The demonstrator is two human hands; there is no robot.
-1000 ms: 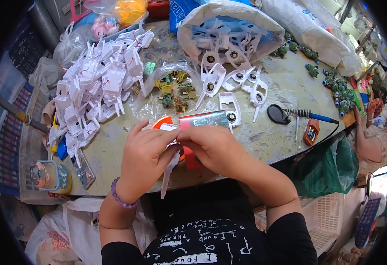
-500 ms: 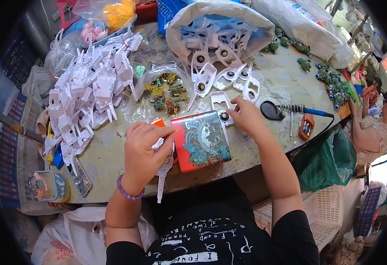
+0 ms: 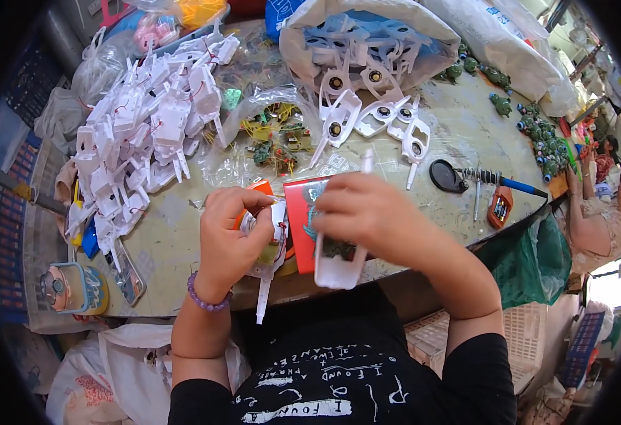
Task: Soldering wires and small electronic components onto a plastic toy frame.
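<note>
My left hand (image 3: 227,239) is closed on a white plastic housing (image 3: 263,301) with a pointed stem and red wire at its top. An orange piece (image 3: 260,187) shows behind those fingers. My right hand (image 3: 367,212), slightly smeared by motion, grips a white plastic frame (image 3: 337,277) with a rectangular opening. That frame is over the red box (image 3: 298,230) with a dark printed picture, which stands between my hands near the table's front edge. My fingers and the frame hide much of the box's top.
A heap of white housings (image 3: 158,127) fills the left. Behind my hands lie bagged circuit boards (image 3: 278,138), several loose white frames (image 3: 415,142) and a white sack (image 3: 438,42). A soldering iron (image 3: 516,185) lies right, near green figures (image 3: 541,145). Another person (image 3: 594,212) sits far right.
My right hand has picked up a white frame from beyond the box and brought it back over the box. My left hand has lowered its fingertips onto the housing.
</note>
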